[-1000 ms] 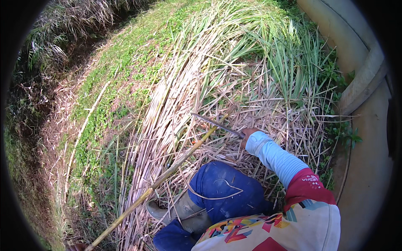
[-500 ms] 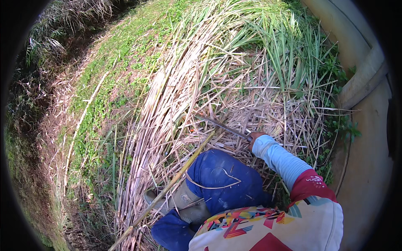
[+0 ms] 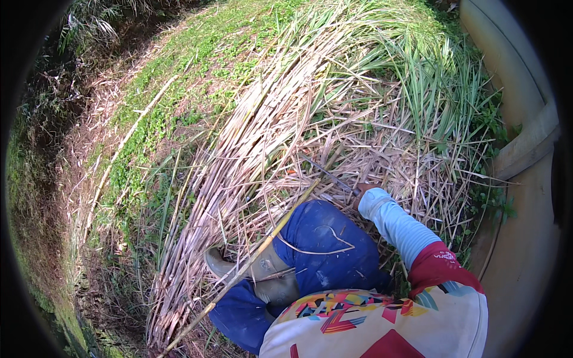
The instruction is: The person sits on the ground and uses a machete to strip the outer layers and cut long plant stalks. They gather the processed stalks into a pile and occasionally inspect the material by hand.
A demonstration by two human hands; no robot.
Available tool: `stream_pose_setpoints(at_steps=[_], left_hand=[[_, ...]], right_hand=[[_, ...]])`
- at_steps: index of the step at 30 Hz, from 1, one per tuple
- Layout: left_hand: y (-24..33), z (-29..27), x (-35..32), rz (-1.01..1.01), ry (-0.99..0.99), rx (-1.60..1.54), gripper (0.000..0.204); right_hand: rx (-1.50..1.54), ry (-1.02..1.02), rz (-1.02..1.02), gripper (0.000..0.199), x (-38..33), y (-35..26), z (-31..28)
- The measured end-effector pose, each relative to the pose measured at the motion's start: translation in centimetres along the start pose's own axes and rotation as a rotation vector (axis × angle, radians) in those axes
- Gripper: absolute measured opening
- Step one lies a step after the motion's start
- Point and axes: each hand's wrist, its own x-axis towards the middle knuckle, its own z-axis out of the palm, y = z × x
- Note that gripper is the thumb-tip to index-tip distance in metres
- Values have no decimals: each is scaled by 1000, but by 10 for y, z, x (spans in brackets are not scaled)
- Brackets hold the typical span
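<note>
Your right hand (image 3: 363,192), at the end of a pale blue sleeve, closed around the handle of a thin dark metal blade (image 3: 325,173) that pointed up-left into the heap of dry straw-coloured cane stalks (image 3: 250,149). Your left hand was out of view. A long yellow cane (image 3: 256,256) lay across your blue-trousered knee (image 3: 325,238) and olive rubber boot (image 3: 262,277). The curved beige concrete wall (image 3: 525,149) hemmed you close on the right; the green grass bank (image 3: 179,77) opened leftward.
</note>
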Motion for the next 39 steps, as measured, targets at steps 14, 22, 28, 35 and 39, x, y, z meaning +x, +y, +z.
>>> stream_pose_setpoints(at_steps=[14, 22, 28, 35, 39], left_hand=[[-95, -117, -23, -74, 439, 778, 38], [-202, 75, -123, 95, -1126, 1277, 55], [-248, 120, -181, -173, -1385, 1317, 41], [-234, 112, -195, 148, -1403, 1325, 24], [-231, 93, -211, 142, -1326, 1236, 19]], right_hand=[[-70, 75, -259, 33, -67, -69, -47], [-27, 174, -327, 26, -80, -88, -58], [-79, 200, -446, 29, -99, -81, -51], [-169, 315, -581, 27, -122, -50, -63], [-200, 284, -258, 31, -115, -36, -107]])
